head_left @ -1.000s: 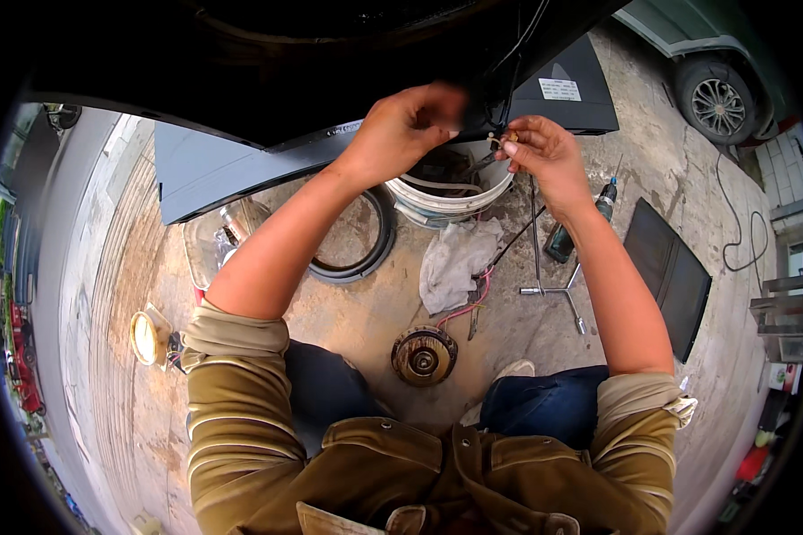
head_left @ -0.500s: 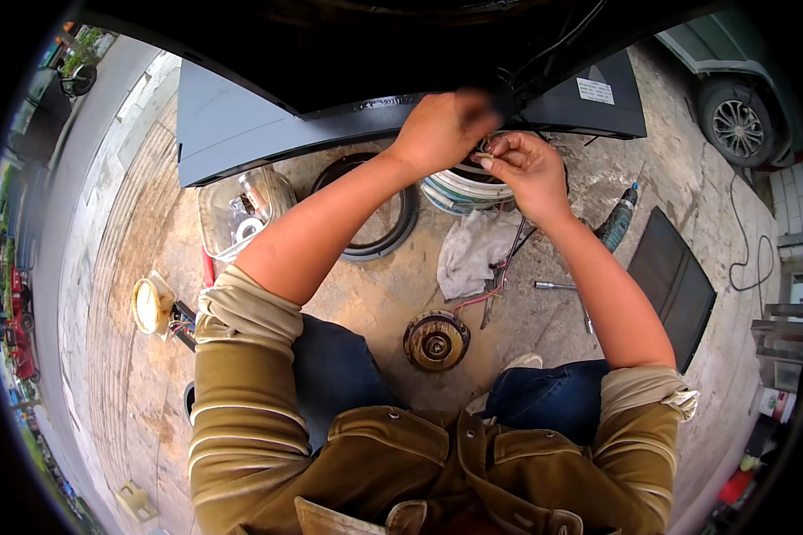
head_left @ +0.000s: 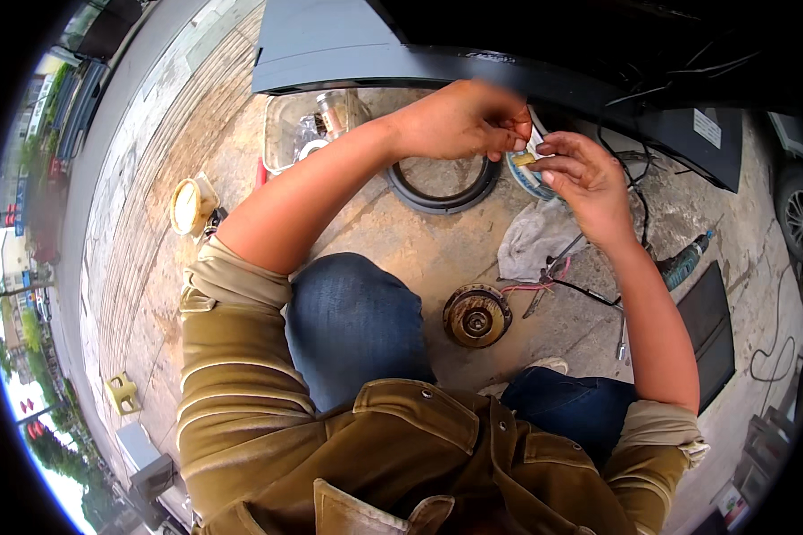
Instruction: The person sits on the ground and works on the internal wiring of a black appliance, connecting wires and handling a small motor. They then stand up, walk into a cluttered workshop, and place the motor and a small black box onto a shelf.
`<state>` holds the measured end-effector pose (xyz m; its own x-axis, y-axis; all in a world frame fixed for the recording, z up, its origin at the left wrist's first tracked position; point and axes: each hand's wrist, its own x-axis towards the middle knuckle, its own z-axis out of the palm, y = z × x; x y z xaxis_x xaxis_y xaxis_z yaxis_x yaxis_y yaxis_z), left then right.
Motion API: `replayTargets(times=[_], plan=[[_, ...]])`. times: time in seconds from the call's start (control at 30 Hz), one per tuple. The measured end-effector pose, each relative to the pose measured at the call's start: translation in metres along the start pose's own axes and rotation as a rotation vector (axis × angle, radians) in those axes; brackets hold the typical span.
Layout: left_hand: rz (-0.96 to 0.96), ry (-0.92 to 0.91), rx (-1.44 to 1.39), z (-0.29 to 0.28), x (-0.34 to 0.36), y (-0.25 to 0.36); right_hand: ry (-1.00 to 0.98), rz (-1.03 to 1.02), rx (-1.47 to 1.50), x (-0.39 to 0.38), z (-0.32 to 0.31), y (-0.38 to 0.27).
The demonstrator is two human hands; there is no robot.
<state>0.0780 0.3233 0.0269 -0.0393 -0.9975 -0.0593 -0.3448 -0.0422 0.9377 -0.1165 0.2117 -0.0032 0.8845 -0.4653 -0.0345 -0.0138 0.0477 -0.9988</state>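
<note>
My left hand [head_left: 468, 125] is raised under the dark metal casing [head_left: 642, 49], fingers curled and pinched; what they hold is partly blurred. Just right of it, my right hand [head_left: 589, 183] pinches a small yellowish piece [head_left: 525, 160] between thumb and fingers. Behind the hands, a white bucket [head_left: 533, 186] is mostly hidden. Black wires [head_left: 635, 183] hang from the casing to the right. A dark rubber ring [head_left: 446, 203] lies below my left hand, and a white rag [head_left: 531, 241] below my right.
A round rusty motor part [head_left: 476, 316] lies between my knees. A clear tub [head_left: 285, 147] and a cream container [head_left: 186, 205] stand left. A green drill [head_left: 682, 263], dark panel [head_left: 709, 330] and loose cable lie right, near a parked car [head_left: 794, 205].
The view has swung, so the floor items appear farther right. Both hands have moved upward and right in the picture, still close together, my left now partly over the rubber ring.
</note>
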Motion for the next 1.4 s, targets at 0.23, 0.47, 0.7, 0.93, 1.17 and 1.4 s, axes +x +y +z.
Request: replayTargets(times=[0.23, 0.47, 0.7, 0.93, 1.17, 1.4], plan=[[-0.528, 0.082, 0.545, -0.070, -0.189, -0.079, 0.021, -0.009, -0.159, -0.004, -0.010, -0.008], [-1.178, 0.225, 0.673, -0.080, -0.342, -0.215, -0.050, 0.065, -0.230, -0.007, -0.006, -0.010], [-1.166, 0.428, 0.677, -0.101, -0.370, -0.261, -0.051, 0.052, -0.232, -0.019, -0.019, -0.013], [-0.512, 0.368, 0.240, -0.053, -0.174, -0.107, 0.222, -0.085, -0.135, -0.022, -0.074, -0.037], [0.309, 0.089, 0.416, 0.024, 0.025, 0.048, 0.289, -0.132, -0.033, -0.040, -0.099, -0.023], [0.260, 0.357, 0.154, 0.044, 0.172, 0.061, 0.284, -0.180, 0.046, -0.051, -0.096, -0.035]])
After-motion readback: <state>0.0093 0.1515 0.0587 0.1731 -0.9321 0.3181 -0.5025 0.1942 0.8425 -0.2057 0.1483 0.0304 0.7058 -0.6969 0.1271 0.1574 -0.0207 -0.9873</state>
